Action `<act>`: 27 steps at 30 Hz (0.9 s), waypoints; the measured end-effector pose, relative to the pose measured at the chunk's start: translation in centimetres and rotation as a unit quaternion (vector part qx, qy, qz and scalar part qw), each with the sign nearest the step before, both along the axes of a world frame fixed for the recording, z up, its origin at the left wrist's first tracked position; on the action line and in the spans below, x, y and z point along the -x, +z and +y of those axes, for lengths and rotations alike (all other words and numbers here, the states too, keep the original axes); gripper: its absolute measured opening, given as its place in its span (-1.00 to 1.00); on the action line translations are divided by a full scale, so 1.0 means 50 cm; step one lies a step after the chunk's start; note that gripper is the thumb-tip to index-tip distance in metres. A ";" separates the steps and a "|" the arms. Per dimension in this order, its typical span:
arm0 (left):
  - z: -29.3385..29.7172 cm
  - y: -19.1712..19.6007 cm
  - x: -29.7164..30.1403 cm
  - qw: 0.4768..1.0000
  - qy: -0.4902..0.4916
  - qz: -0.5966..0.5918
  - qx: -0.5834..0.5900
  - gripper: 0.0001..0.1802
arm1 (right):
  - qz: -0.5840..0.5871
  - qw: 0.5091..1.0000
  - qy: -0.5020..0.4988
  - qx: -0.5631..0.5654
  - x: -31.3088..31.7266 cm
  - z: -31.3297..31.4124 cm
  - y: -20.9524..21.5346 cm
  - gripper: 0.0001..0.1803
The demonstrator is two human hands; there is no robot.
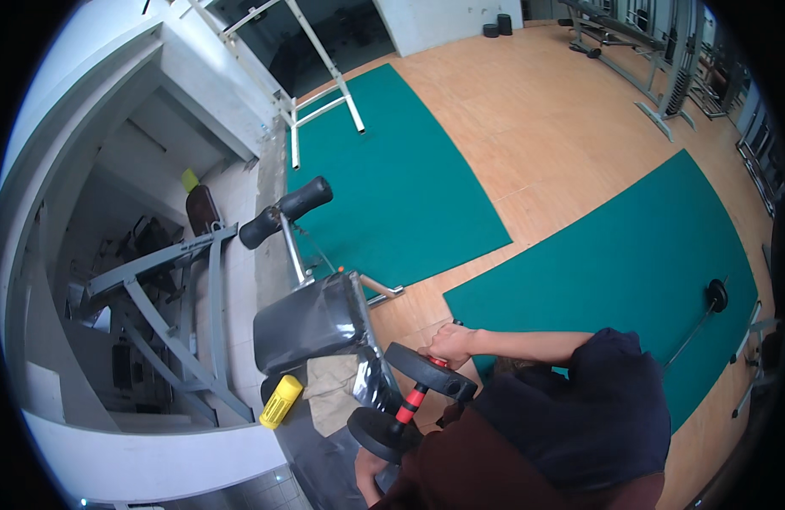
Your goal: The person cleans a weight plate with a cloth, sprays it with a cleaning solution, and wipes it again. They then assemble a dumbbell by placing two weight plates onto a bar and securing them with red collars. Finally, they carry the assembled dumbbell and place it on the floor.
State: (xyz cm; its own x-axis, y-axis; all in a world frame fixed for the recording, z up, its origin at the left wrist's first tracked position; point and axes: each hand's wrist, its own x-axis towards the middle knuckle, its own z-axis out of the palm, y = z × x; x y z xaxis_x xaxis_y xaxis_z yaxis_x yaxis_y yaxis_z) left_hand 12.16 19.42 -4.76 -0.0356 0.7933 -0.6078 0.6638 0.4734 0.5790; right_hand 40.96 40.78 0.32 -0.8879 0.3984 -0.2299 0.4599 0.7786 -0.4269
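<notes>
A dumbbell (412,403) with black plates and a red-and-black middle bar is held between my two hands, tilted beside the black padded bench (307,321). My right hand (450,344) closes around its far end, where a red part shows beside the upper plate. My left hand (369,467) is at the near end, close under the lower plate (377,432); its fingers are mostly hidden. On the bench lie a crumpled beige cloth (331,395) and a yellow cylindrical container (281,401), both left of the dumbbell.
Black foam rollers (303,197) stick up past the bench's far end. Green mats (401,187) cover parts of the tan floor (511,110). A barbell (716,296) rests at right. A white metal frame (324,64) stands at the back, a grey frame (176,263) at left.
</notes>
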 end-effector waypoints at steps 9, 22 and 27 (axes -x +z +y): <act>0.459 0.039 -0.369 0.922 -0.387 0.012 -0.020 -0.55 | -0.033 0.931 -0.363 0.021 -0.508 -0.015 -0.028 -0.48; 0.945 0.076 -0.842 0.786 -0.613 0.074 0.030 -0.55 | -0.064 0.816 -0.575 0.016 -0.863 0.122 -0.080 -0.57; 1.166 0.101 -0.971 0.784 -0.611 0.110 0.016 -0.57 | -0.065 0.789 -0.610 0.028 -0.957 0.317 -0.058 -0.67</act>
